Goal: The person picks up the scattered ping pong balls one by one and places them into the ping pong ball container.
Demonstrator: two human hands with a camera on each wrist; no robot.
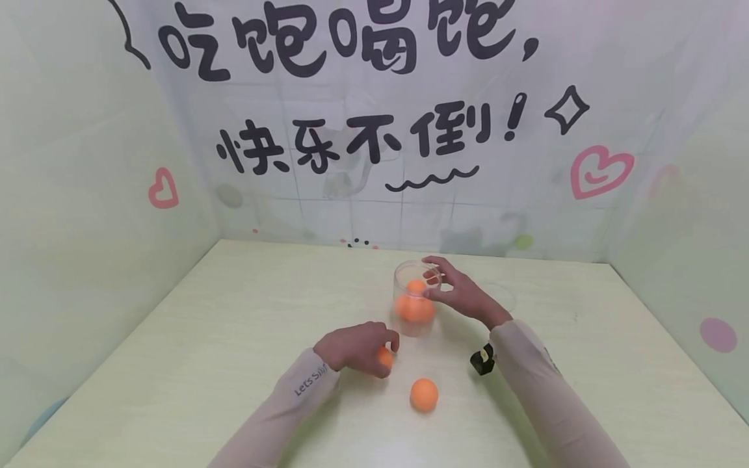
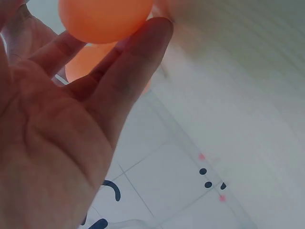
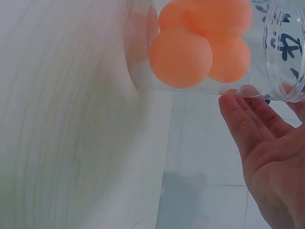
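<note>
A clear plastic jar (image 1: pixel 404 325) stands upright on the table with several orange balls (image 1: pixel 415 308) inside, its mouth uncovered. My right hand (image 1: pixel 462 294) holds the jar near its rim, thumb at the near side and fingers round the far side. In the right wrist view the fingertips (image 3: pixel 229 102) touch the jar wall below the threaded neck. Just left of the jar and nearer to me, my left hand (image 1: pixel 358 348) pinches an orange ball (image 2: pixel 105 19) between thumb and fingers. Another orange ball (image 1: pixel 424 395) lies on the table in front of the jar.
A faint clear round disc (image 1: pixel 502 298) lies on the table behind the right wrist. A small black device (image 1: pixel 482 359) hangs under the right wrist. Printed sheeting (image 1: pixel 363 214) walls the pale wooden table (image 1: pixel 234 312) at the back and both sides.
</note>
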